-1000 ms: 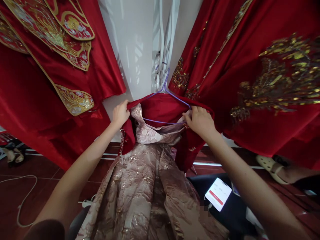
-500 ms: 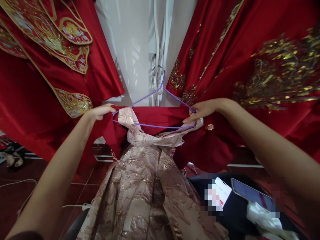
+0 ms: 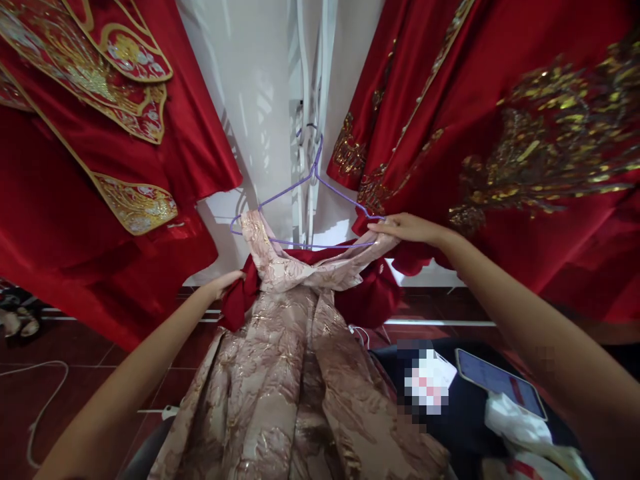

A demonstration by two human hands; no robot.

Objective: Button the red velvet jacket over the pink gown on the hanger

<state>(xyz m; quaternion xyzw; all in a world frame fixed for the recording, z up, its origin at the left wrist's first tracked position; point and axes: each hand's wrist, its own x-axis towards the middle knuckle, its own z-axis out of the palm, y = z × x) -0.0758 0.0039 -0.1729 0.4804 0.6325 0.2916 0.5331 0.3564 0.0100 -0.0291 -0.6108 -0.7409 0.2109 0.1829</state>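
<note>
A purple wire hanger hangs from a white rack and carries a pink brocade dress by its shoulder straps. A red garment droops behind and below the dress top. My left hand is closed on the red garment's left end, below the hanger. My right hand pinches the dress's right strap against the hanger's right tip.
Red embroidered robes hang at the left and the right. A phone and a blurred card lie on a dark surface at lower right. A white cable runs over the dark red floor; sandals sit far left.
The red garment has slipped off the hanger and dropped. My left hand moved down with it. My right hand stayed at the hanger's right tip.
</note>
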